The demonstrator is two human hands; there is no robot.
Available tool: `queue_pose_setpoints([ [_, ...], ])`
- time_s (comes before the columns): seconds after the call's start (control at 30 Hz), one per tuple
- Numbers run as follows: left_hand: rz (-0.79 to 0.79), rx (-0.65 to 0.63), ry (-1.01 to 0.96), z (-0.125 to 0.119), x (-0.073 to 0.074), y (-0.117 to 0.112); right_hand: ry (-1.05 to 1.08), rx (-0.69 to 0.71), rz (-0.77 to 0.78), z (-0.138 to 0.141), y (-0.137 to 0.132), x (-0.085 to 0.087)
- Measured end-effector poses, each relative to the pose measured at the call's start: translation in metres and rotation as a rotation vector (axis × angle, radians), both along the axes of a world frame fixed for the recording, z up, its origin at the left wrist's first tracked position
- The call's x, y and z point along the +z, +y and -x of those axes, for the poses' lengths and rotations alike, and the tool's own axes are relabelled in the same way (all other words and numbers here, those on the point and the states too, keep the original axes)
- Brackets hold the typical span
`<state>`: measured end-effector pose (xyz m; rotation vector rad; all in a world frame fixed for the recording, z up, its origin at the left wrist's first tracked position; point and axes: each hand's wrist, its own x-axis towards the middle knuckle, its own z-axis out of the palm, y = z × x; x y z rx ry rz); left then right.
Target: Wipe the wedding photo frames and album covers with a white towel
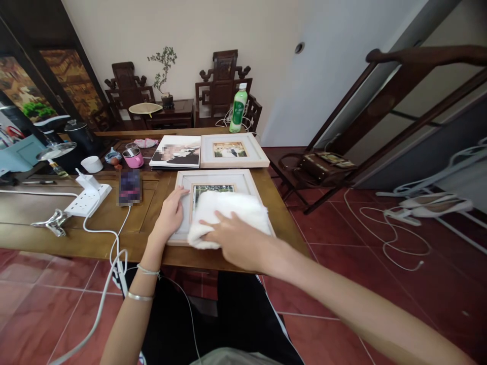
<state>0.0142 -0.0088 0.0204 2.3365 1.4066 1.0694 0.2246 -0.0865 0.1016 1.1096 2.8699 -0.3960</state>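
A picture frame (183, 178) with a pale wooden border lies flat near the table's front edge. My left hand (172, 213) grips its left side, with the fingers bent over the border. A fluffy white cloth (243, 205) is spread over the frame's lower right part and hides much of the photo inside. Pressed onto this cloth is my right hand (232, 235), its fingers holding the near side of it. Behind lie a second picture frame (258, 152) with a photo and, to its left, a flat photo album or board (178, 144).
A green bottle (238, 109) stands at the back of the wooden table (152, 248). Leftward are a phone (129, 187), a pink cup (133, 158) and a power strip (87, 197) with trailing cables. At right stands a wooden chair (327, 147) holding a bag.
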Motion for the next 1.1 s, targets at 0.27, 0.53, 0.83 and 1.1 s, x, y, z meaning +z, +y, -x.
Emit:
queue_pose_setpoints([
  [0.27, 0.004, -0.027, -0.018, 0.000, 0.004, -0.002, 0.018, -0.018, -0.031, -0.004, -0.018, -0.024],
  [0.53, 0.000, -0.047, -0.031, -0.001, 0.006, -0.002, -0.047, -0.218, -0.007, -0.086, -0.032, -0.013],
  [0.83, -0.001, -0.045, -0.038, -0.002, 0.007, -0.003, 0.071, -0.032, -0.055, -0.002, -0.029, -0.024],
  [1.1, 0.016, -0.068, -0.010, 0.000, 0.008, -0.003, 0.226, -0.121, -0.182, -0.039, -0.048, -0.044],
])
